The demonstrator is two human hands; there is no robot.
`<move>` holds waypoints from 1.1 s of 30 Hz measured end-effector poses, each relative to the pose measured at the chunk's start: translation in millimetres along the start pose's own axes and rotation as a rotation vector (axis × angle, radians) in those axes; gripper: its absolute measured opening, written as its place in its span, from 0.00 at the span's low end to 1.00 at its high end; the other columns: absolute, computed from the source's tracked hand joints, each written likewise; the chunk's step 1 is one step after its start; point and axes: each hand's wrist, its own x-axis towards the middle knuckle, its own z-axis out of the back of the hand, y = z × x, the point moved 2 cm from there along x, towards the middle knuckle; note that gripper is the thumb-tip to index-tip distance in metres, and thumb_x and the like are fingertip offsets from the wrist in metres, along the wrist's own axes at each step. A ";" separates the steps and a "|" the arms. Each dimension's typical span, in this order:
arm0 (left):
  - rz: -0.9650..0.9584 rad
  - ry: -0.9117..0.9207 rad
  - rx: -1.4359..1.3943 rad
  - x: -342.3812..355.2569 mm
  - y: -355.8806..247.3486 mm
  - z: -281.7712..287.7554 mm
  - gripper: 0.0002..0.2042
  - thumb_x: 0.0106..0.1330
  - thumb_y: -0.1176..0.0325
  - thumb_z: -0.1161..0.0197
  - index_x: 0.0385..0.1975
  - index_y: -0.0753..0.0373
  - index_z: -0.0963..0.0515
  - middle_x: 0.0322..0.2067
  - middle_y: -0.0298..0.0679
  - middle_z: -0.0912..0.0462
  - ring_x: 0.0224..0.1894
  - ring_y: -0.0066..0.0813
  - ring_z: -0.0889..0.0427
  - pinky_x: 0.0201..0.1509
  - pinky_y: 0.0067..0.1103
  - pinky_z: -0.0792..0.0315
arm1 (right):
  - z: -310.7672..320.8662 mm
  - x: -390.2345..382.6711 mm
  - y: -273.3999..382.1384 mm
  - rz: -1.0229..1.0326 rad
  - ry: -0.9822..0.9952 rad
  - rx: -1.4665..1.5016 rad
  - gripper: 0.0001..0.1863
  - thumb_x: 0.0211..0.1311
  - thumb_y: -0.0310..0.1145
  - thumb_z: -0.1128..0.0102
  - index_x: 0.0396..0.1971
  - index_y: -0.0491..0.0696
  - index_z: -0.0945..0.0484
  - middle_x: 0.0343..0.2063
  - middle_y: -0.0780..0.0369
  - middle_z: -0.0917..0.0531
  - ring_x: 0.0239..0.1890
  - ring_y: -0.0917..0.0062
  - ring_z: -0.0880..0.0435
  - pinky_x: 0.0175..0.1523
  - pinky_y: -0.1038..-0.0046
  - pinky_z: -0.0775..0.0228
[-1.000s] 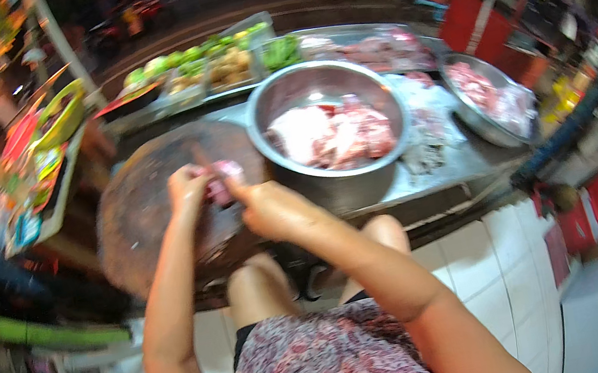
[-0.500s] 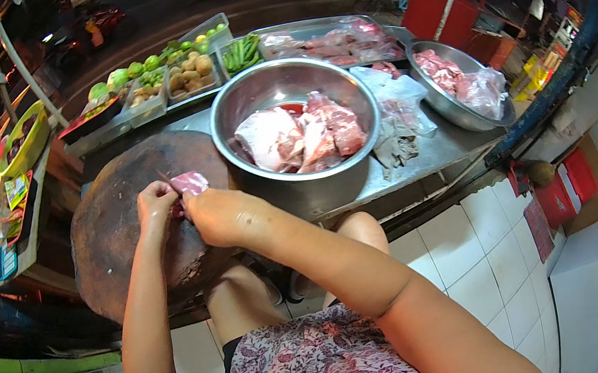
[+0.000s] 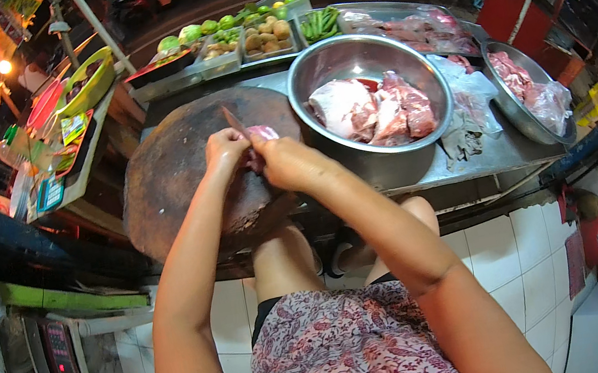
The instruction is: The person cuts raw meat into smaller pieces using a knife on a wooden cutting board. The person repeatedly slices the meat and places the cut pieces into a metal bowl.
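Over the round wooden chopping block point(image 3: 175, 156), my two hands work close together. A knife point(image 3: 233, 121) is in my right hand point(image 3: 290, 159), its blade slanting up and to the left between the hands; the handle is hidden in my fingers. My left hand point(image 3: 227, 153) is closed on a small piece of raw meat point(image 3: 264, 132), pink and pale, partly covered by both hands. Right beside the block stands a large steel bowl point(image 3: 432, 73) holding several big chunks of raw meat point(image 3: 350, 111).
Trays of limes, potatoes point(image 3: 267, 36) and green chillies point(image 3: 320, 23) line the far edge. Bagged meat point(image 3: 423, 31) lies behind the bowl; a second steel bowl point(image 3: 517, 120) and a plastic bag point(image 3: 475, 94) are to its right. A digital scale point(image 3: 64, 364) is at lower left.
My view has swung left, so everything sits further right in the picture. The knife blade now shows plainly, pointing up between my hands. Both hands stay together over the block.
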 end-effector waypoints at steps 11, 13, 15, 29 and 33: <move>0.049 0.033 -0.107 -7.1 -2.5 -2.3 0.07 0.57 0.79 0.36 0.20 0.65 0.26 0.16 0.35 0.23 0.16 0.22 0.25 0.19 0.19 0.30 | -7.2 -15.1 6.0 -0.092 0.114 -0.076 0.24 0.56 0.19 0.55 0.56 0.35 0.32 0.38 0.40 0.18 0.44 0.48 0.18 0.48 0.52 0.27; 0.016 0.023 -0.025 -5.8 -3.2 0.0 0.07 0.57 0.78 0.36 0.20 0.65 0.26 0.16 0.35 0.23 0.17 0.21 0.25 0.19 0.20 0.29 | -18.0 1.9 7.2 -0.105 0.030 -0.046 0.23 0.58 0.20 0.55 0.56 0.35 0.33 0.38 0.41 0.18 0.43 0.48 0.18 0.48 0.52 0.27; 0.008 0.025 0.006 -1.2 -6.1 1.7 0.06 0.57 0.78 0.35 0.21 0.65 0.25 0.17 0.37 0.22 0.18 0.23 0.23 0.20 0.21 0.27 | -19.5 11.6 5.6 -0.072 -0.017 -0.031 0.22 0.60 0.21 0.54 0.55 0.35 0.32 0.39 0.40 0.18 0.43 0.48 0.18 0.48 0.52 0.27; 0.051 0.104 -0.096 4.8 5.3 4.9 0.04 0.55 0.79 0.37 0.22 0.66 0.24 0.20 0.40 0.19 0.18 0.27 0.20 0.19 0.23 0.24 | -16.9 -13.9 15.2 -0.091 0.070 -0.125 0.32 0.57 0.20 0.55 0.64 0.28 0.42 0.34 0.39 0.17 0.38 0.48 0.15 0.43 0.52 0.24; 0.045 0.070 0.007 2.3 2.7 9.7 0.03 0.54 0.80 0.37 0.22 0.67 0.24 0.19 0.39 0.20 0.17 0.26 0.20 0.19 0.24 0.24 | -9.5 -19.4 9.6 -0.036 0.056 -0.120 0.32 0.56 0.19 0.55 0.64 0.28 0.42 0.32 0.38 0.17 0.38 0.48 0.15 0.43 0.52 0.24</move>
